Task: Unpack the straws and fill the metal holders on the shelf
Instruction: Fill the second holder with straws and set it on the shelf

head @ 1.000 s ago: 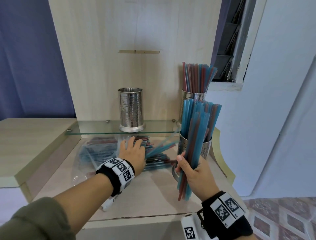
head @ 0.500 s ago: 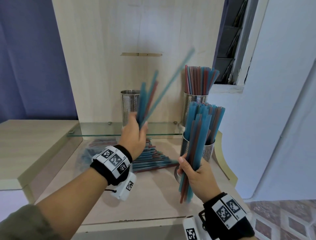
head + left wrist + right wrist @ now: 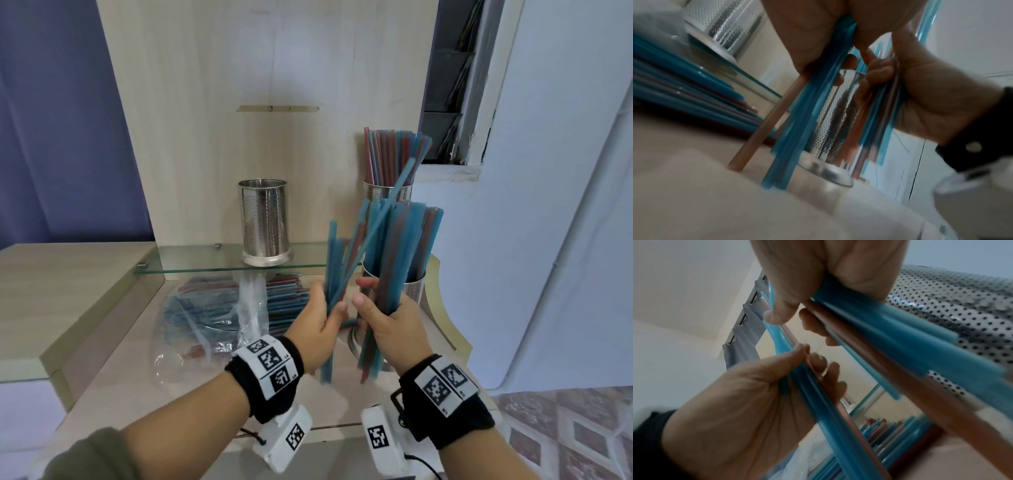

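Left hand (image 3: 320, 320) fingers curled round a small straw bunch (image 3: 337, 274), brought beside the big bundle (image 3: 394, 260) gripped in the right hand (image 3: 388, 323) — likely merging. Empty holder (image 3: 265, 222) on the glass shelf (image 3: 205, 262), left of the bundle; the full holder (image 3: 387, 190) stands behind.

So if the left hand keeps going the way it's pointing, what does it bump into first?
Probably the right hand and its bigger bundle of straws. The left hand, holding a smaller bunch of straws, points right at them and is almost touching; depth is hard to judge.
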`<action>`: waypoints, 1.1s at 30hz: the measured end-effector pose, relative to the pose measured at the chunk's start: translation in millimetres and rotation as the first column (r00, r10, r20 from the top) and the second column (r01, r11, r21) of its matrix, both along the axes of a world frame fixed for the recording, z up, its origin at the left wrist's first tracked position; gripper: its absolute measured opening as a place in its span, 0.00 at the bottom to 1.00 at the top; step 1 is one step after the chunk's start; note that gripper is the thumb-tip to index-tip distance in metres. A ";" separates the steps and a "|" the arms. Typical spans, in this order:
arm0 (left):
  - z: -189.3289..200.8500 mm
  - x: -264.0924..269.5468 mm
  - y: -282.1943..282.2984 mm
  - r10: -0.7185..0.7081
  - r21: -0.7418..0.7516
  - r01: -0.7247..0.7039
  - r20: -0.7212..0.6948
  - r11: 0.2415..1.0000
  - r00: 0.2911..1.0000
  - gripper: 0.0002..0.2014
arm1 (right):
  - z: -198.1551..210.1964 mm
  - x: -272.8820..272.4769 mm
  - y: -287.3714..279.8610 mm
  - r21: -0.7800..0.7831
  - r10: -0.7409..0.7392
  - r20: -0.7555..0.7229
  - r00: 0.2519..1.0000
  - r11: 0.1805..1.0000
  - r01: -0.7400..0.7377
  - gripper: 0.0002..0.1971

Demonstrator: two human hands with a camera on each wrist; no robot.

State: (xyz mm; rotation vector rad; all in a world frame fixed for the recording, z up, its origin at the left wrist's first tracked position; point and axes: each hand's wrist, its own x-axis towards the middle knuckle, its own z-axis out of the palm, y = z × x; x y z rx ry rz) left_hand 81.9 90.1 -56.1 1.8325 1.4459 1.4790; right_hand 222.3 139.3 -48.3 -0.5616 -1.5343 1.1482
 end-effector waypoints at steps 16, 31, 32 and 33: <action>-7.2 -4.2 -4.9 0.024 -0.245 -0.209 -0.596 0.947 0.803 0.34 | 23.3 -17.7 -0.6 0.041 0.069 0.011 0.998 0.997 -0.069 0.06; 126.2 -32.3 -23.7 -0.069 -0.141 0.010 -0.419 0.990 0.905 0.61 | 28.2 -27.1 -1.6 0.135 0.117 0.200 0.973 0.980 -0.146 0.10; 127.9 -29.2 -22.9 -0.081 -0.126 0.032 -0.402 0.992 0.912 0.63 | 28.2 -28.7 -3.0 0.143 0.119 0.207 0.971 0.978 -0.150 0.08; 129.2 -25.9 -23.0 -0.086 -0.104 0.049 -0.384 0.993 0.919 0.64 | 28.6 -29.8 -4.0 0.158 0.115 0.206 0.972 0.976 -0.149 0.06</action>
